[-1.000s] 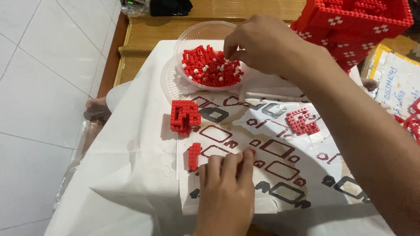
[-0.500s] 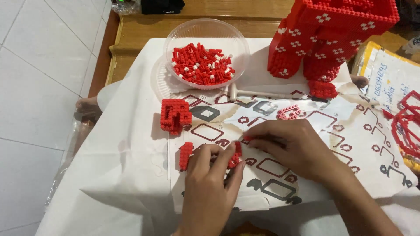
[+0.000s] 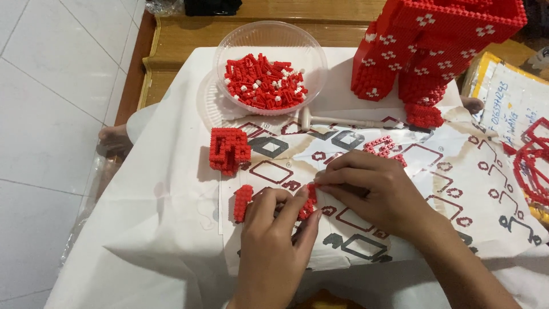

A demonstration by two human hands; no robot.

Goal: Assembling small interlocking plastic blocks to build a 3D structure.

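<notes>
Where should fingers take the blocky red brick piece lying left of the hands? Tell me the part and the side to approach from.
Grip the red brick block across its left and right outer walls, coming straight down from above. It sits free on the white sheet, apart from the left hand and the plastic bowl, so both flanks are open. Its notched top looks less even, so the flat sides probably hold better.

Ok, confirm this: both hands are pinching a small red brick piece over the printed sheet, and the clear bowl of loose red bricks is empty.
Wrong on the bowl. In the head view the clear bowl holds a heap of loose red bricks. The rest stands: the left hand and right hand pinch a small red brick piece over the printed sheet.
</notes>
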